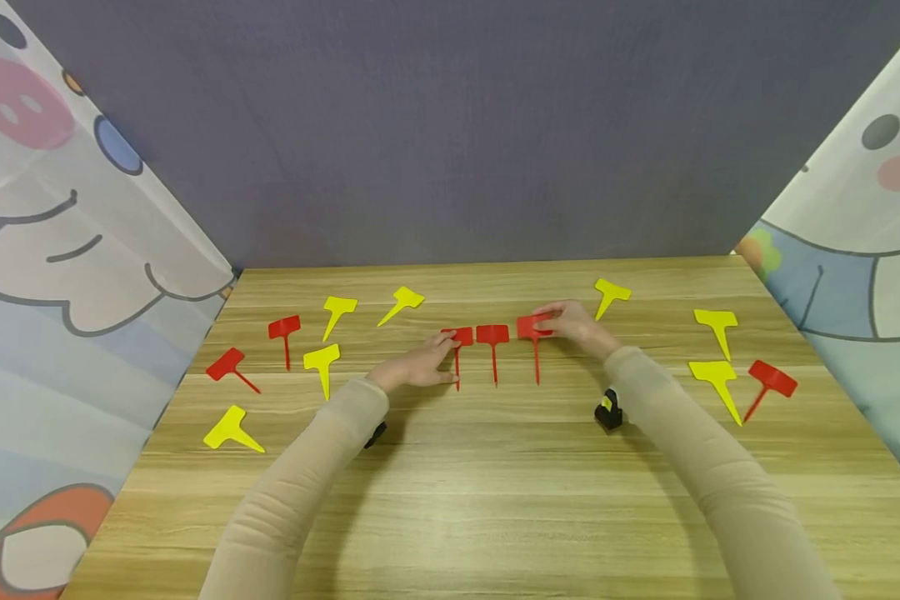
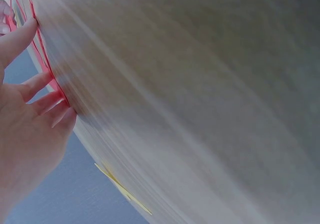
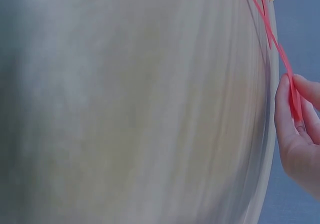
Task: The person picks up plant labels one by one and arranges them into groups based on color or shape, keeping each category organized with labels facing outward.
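Three red T-shaped tags stand in a row mid-table in the head view. The left hand touches the leftmost red tag, fingertips on its plate and thumb at its stem; in the left wrist view this hand has its fingers extended against the red tag. The middle red tag lies untouched. By its plate's right side, the right hand pinches another red tag. The right wrist view shows the right hand with thumb and fingers on that tag, which looks raised off the table.
Yellow tags and red tags lie scattered at the left. More yellow tags and one red tag are at the right. A small black object shows beside the right sleeve. A grey panel rises behind the table.
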### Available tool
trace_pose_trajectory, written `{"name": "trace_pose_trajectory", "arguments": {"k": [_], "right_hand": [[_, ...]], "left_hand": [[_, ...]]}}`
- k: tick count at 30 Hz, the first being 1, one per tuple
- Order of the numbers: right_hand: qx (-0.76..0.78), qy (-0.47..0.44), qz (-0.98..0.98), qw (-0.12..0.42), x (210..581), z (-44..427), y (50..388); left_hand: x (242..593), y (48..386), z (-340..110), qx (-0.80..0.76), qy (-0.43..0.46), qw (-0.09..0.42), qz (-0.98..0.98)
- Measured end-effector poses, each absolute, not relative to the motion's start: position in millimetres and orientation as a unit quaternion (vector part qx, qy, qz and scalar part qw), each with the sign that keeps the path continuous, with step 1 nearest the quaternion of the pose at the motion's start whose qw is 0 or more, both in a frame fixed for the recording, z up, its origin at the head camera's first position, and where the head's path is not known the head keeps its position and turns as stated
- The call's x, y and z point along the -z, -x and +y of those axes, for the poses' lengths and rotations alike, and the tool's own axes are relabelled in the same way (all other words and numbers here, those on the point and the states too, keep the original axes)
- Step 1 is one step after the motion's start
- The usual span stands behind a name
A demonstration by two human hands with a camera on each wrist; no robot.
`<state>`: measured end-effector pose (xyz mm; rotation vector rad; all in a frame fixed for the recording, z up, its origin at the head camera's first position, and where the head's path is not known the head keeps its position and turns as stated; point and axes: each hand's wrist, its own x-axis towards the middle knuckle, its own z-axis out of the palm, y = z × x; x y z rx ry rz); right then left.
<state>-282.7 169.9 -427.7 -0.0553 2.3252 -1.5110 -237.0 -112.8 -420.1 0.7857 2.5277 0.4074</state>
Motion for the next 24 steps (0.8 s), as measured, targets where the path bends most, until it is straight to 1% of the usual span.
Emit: {"name": "trace_pose_trajectory", "arguments": {"k": [4, 16, 24], "right_hand": [[0.527, 0.015, 0.828, 0.189, 428.3, 166.8, 282.8], [0.493, 0.007, 0.851, 0.182, 429.3, 161.1, 282.6], [0.477, 0.021, 0.861, 0.173, 430.9, 159.1, 284.4]], "left_hand": [[419.1, 236.7, -112.9, -0.15, -0.285, 0.232, 0.918], [418.9, 236.7, -112.4, -0.148, -0.288, 0.229, 0.918], [418.9, 236.1, -112.3, -0.151, -0.287, 0.229, 0.918]]}}
